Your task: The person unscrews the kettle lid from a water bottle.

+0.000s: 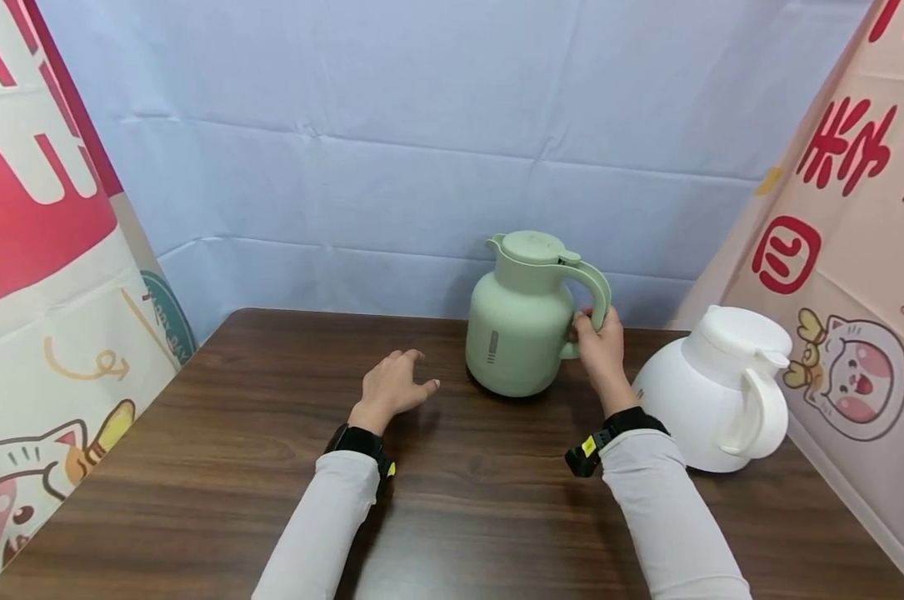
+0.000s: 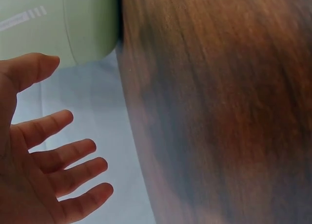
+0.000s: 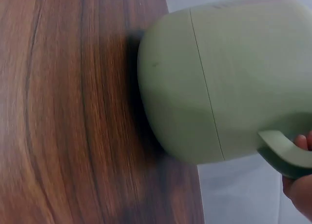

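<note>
In the head view, your right hand (image 1: 603,350) grips the handle (image 1: 600,292) of the green jug (image 1: 515,333). The jug is upright at the far side of the table (image 1: 272,433), long axis vertical, spout (image 1: 495,243) toward your left. In the left wrist view, your left hand (image 2: 31,160) holds nothing, fingers spread. In the right wrist view, the jug's base faces the picture's left.
</note>
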The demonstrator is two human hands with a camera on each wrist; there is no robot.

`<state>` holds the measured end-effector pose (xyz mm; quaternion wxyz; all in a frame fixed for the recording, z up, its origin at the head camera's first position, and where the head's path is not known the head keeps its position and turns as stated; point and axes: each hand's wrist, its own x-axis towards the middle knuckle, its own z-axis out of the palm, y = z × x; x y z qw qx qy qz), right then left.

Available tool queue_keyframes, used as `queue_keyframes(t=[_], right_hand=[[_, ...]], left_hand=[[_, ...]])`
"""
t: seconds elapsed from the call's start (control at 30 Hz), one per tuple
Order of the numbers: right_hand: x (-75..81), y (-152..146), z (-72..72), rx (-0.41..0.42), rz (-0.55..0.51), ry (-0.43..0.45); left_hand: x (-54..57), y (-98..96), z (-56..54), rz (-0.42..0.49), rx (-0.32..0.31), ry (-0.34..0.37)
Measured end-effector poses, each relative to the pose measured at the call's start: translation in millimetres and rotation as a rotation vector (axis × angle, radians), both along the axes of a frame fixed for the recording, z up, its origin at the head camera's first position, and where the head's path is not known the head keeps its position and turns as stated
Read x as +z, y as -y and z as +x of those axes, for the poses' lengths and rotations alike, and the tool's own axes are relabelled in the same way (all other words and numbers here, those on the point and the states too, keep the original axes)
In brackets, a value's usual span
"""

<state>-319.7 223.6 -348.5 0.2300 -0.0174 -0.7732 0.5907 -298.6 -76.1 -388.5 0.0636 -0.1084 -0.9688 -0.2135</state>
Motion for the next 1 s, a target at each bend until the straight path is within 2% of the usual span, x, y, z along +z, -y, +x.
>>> queue_keyframes(t=[0.2,0.33,0.43,0.67,1.0], right_hand=[[-0.3,6.2,-4.8,-0.077,-0.033,-0.025],[1.6,8.6,-7.4,-0.150,-0.049,0.005],[2.7,9.4,-7.5,-0.175,-0.060,0.031],[3.3,9.5,-8.2,-0.146,-0.038,0.012],[0.3,6.1,-7.0,-0.139,-0.025,0.007]], left_hand=[[-0.6,-2.9,-3.3,0.006,0.002,0.011],[0.8,-4.5,-4.2,0.001,0.000,0.022],[1.0,-5.4,-5.3,-0.009,-0.005,0.027],[1.5,-7.0,-6.4,-0.020,0.010,0.027],[-1.1,-8.6,-3.8,-0.025,-0.015,0.015]])
